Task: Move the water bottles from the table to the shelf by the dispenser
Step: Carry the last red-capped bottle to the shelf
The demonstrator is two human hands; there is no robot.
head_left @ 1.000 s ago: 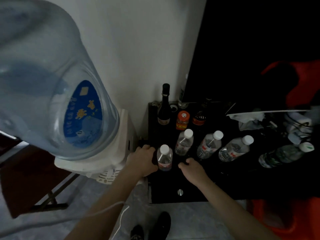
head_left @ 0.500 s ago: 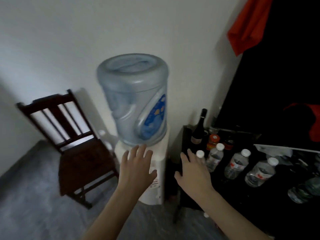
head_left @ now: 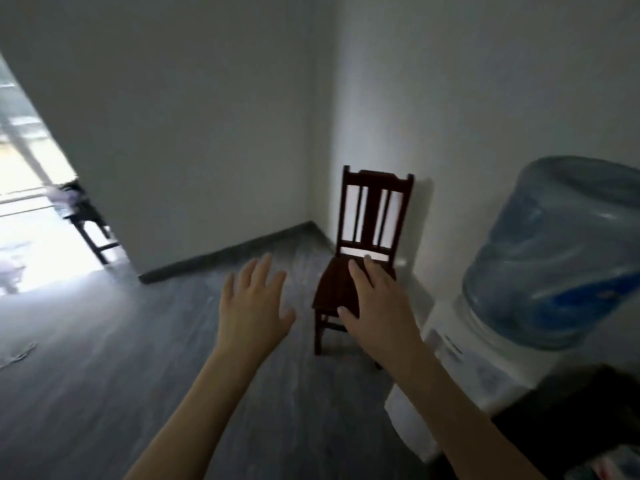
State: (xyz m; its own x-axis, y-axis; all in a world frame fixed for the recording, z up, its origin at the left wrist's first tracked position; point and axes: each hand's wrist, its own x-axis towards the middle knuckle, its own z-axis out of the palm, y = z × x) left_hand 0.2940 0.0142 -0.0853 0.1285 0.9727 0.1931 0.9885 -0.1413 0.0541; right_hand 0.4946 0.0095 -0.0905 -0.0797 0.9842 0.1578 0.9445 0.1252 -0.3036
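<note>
At nine o'clock I see a bright doorway (head_left: 24, 188) with a dark stool (head_left: 90, 223) just inside it. Toward the centre my left hand (head_left: 254, 303) hangs over the grey floor (head_left: 104, 358), fingers spread and straight, holding nothing. My right hand (head_left: 377, 306) is beside it, flat and relaxed, also holding nothing, in front of the dark wooden chair (head_left: 372, 216) at twelve o'clock. At three o'clock stands the dispenser (head_left: 460, 348) with its blue water jug (head_left: 554, 251). I can see no water bottles or shelf from here.
</note>
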